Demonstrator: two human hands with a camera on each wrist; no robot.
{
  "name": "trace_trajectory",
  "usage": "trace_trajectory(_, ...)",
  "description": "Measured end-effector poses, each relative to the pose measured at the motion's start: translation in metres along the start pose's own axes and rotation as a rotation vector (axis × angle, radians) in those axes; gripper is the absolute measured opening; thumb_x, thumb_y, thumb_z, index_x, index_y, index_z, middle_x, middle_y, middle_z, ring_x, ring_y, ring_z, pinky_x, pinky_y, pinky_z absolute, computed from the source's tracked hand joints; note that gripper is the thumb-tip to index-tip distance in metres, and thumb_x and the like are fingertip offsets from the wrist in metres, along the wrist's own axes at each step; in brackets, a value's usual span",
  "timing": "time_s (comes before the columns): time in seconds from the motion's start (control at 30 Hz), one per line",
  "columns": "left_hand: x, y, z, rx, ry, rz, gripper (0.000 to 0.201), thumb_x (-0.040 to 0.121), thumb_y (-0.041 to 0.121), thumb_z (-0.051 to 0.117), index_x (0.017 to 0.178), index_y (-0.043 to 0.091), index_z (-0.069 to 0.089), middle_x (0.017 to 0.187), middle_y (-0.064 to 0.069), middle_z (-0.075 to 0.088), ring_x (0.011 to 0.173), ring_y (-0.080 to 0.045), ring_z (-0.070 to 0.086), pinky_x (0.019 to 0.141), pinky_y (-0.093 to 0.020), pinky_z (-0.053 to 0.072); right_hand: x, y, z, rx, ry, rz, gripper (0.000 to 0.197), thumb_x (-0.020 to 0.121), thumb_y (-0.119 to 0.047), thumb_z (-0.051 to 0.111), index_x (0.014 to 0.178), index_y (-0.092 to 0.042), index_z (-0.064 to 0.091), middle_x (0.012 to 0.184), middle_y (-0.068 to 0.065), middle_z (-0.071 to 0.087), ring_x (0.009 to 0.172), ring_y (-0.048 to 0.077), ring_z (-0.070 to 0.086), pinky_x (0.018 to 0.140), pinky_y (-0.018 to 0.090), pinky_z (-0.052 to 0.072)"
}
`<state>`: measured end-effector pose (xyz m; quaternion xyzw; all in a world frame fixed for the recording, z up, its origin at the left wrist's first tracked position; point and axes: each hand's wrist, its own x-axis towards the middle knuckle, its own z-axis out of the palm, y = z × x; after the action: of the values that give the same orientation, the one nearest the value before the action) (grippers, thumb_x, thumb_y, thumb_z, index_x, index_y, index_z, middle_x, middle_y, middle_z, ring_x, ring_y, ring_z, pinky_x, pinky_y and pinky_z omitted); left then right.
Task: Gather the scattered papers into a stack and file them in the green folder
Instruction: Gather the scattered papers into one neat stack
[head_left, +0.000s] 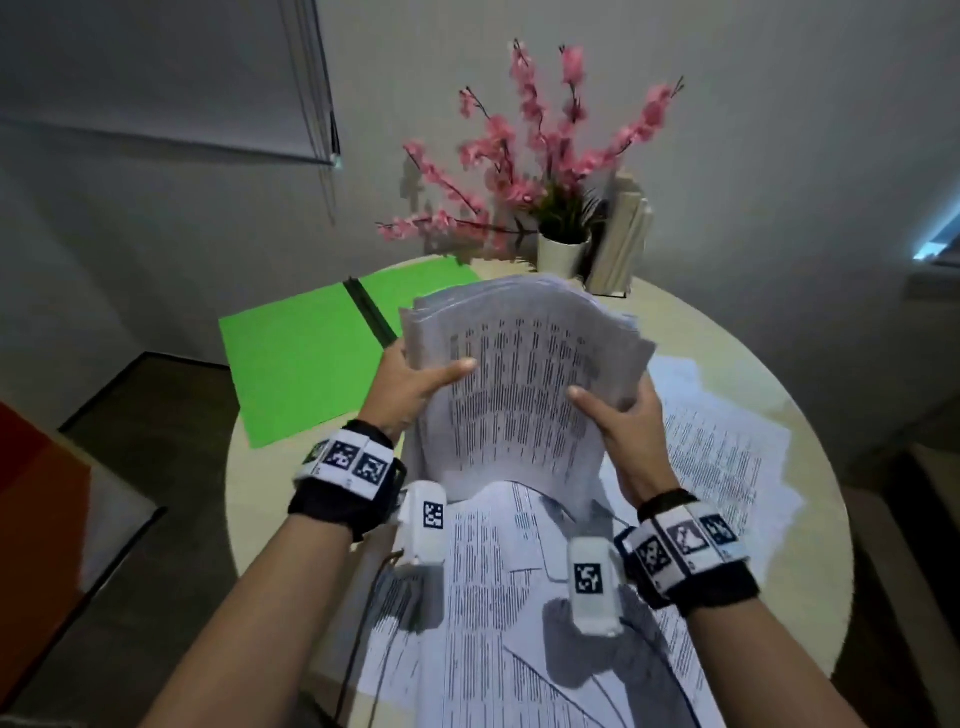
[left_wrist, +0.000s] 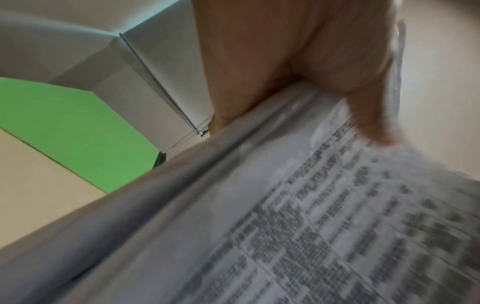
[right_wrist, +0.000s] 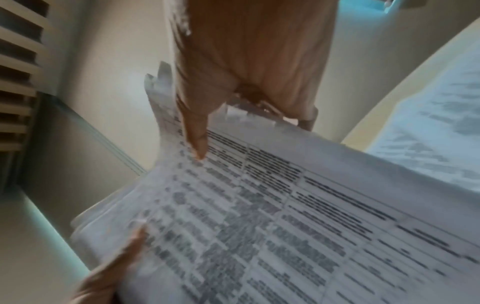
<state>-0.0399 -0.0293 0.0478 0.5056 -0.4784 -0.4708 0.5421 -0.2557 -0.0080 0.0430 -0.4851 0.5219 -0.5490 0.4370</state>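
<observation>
A thick stack of printed papers (head_left: 524, 374) stands upright over the round table (head_left: 810, 447), its top bowing away from me. My left hand (head_left: 415, 384) grips its left edge, thumb on the front sheet. My right hand (head_left: 618, 415) grips the right edge the same way. The left wrist view has the stack's edge (left_wrist: 233, 185) under my thumb (left_wrist: 369, 115). In the right wrist view my thumb (right_wrist: 197, 131) presses the printed front sheet (right_wrist: 285, 216). The green folder (head_left: 306, 358) lies open at the table's far left. More loose papers (head_left: 519, 597) lie below and to the right (head_left: 727, 457).
A white pot of pink blossom branches (head_left: 561, 249) stands at the table's far edge, with a rack of upright books (head_left: 623, 244) beside it. A wall is close behind. An orange and grey seat (head_left: 47, 509) is at the left, beyond the table's edge.
</observation>
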Motion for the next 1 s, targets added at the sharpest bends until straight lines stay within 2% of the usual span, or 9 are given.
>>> trace_trajectory(0.1, 0.005, 0.013, 0.008, -0.029, 0.115, 0.080, 0.017, 0.069, 0.012, 0.077, 0.083, 0.013, 0.068, 0.074, 0.008, 0.070, 0.073, -0.009, 0.066, 0.083, -0.030, 0.055, 0.006, -0.016, 0.007, 0.010, 0.151, -0.107, 0.024, 0.086, -0.006, 0.061, 0.106, -0.017, 0.054, 0.100, 0.004, 0.064, 0.090, 0.016, 0.062, 0.088, 0.040, 0.053)
trace_trajectory(0.2, 0.010, 0.027, -0.002, -0.134, 0.129, 0.208, 0.045, 0.040, 0.053, 0.080, 0.071, 0.022, 0.070, 0.058, 0.019, 0.072, 0.057, 0.010, 0.064, 0.061, -0.010, 0.054, 0.008, -0.030, 0.001, 0.161, 0.268, -0.225, 0.026, 0.084, -0.010, 0.064, 0.098, -0.020, 0.044, 0.091, -0.008, 0.058, 0.077, -0.003, 0.060, 0.074, 0.019, 0.050)
trace_trajectory(0.4, -0.005, -0.022, -0.004, -0.071, 0.002, -0.068, 0.092, 0.040, 0.040, 0.086, 0.118, 0.002, 0.056, 0.104, -0.002, 0.068, 0.091, -0.012, 0.066, 0.098, -0.038, 0.049, -0.013, 0.021, 0.006, 0.033, 0.081, 0.050, 0.050, 0.083, 0.005, 0.058, 0.113, -0.020, 0.028, 0.103, -0.003, 0.053, 0.093, 0.009, 0.055, 0.076, 0.013, 0.054)
trace_trajectory(0.5, -0.007, -0.025, 0.013, -0.016, 0.130, -0.068, 0.038, 0.051, 0.037, 0.082, 0.076, 0.015, 0.063, 0.074, 0.001, 0.062, 0.064, -0.010, 0.060, 0.074, -0.029, 0.053, -0.010, 0.023, 0.015, -0.058, 0.168, 0.046, 0.040, 0.084, 0.018, 0.034, 0.106, -0.014, 0.027, 0.090, -0.004, 0.046, 0.081, 0.013, 0.048, 0.059, 0.006, 0.045)
trace_trajectory(0.6, 0.003, -0.005, 0.008, -0.069, 0.224, 0.086, 0.058, 0.040, 0.069, 0.069, 0.060, 0.017, 0.051, 0.054, 0.008, 0.057, 0.040, 0.006, 0.053, 0.043, -0.013, 0.046, -0.001, 0.008, 0.010, 0.070, 0.293, -0.023, 0.031, 0.086, 0.011, 0.038, 0.103, -0.012, 0.027, 0.093, -0.001, 0.046, 0.071, 0.003, 0.046, 0.051, 0.004, 0.041)
trace_trajectory(0.7, 0.007, -0.002, -0.007, -0.113, 0.111, 0.198, 0.079, 0.033, 0.079, 0.063, 0.078, 0.015, 0.053, 0.066, 0.013, 0.067, 0.057, 0.013, 0.059, 0.055, -0.008, 0.049, -0.003, 0.012, 0.000, 0.092, 0.281, -0.044, 0.037, 0.082, 0.008, 0.042, 0.109, -0.015, 0.031, 0.096, -0.004, 0.048, 0.073, -0.003, 0.051, 0.061, 0.012, 0.045)
trace_trajectory(0.83, -0.007, -0.029, -0.004, 0.046, -0.080, -0.099, 0.069, 0.051, 0.054, 0.079, 0.101, 0.012, 0.056, 0.095, 0.000, 0.067, 0.073, -0.001, 0.063, 0.060, -0.010, 0.052, -0.019, 0.048, 0.008, -0.111, 0.082, 0.199, 0.043, 0.087, 0.008, 0.039, 0.125, -0.012, 0.033, 0.098, -0.006, 0.049, 0.081, 0.013, 0.055, 0.062, 0.019, 0.051)
trace_trajectory(0.9, -0.012, -0.042, 0.008, 0.228, -0.037, -0.200, 0.019, 0.078, 0.022, 0.070, 0.085, 0.009, 0.057, 0.081, -0.009, 0.064, 0.063, -0.010, 0.055, 0.060, -0.024, 0.049, -0.023, 0.061, 0.017, -0.234, 0.047, 0.238, 0.042, 0.089, 0.004, 0.038, 0.129, -0.005, 0.033, 0.096, 0.000, 0.048, 0.081, 0.019, 0.052, 0.059, 0.020, 0.047)
trace_trajectory(1.0, -0.010, -0.041, 0.010, 0.263, 0.110, -0.186, 0.027, 0.088, 0.017, 0.058, 0.064, 0.018, 0.047, 0.062, -0.001, 0.047, 0.055, -0.013, 0.045, 0.054, -0.025, 0.040, -0.022, 0.062, 0.026, -0.177, 0.080, 0.248, 0.037, 0.088, 0.006, 0.036, 0.123, -0.006, 0.034, 0.085, -0.005, 0.046, 0.072, 0.011, 0.047, 0.056, 0.015, 0.044)
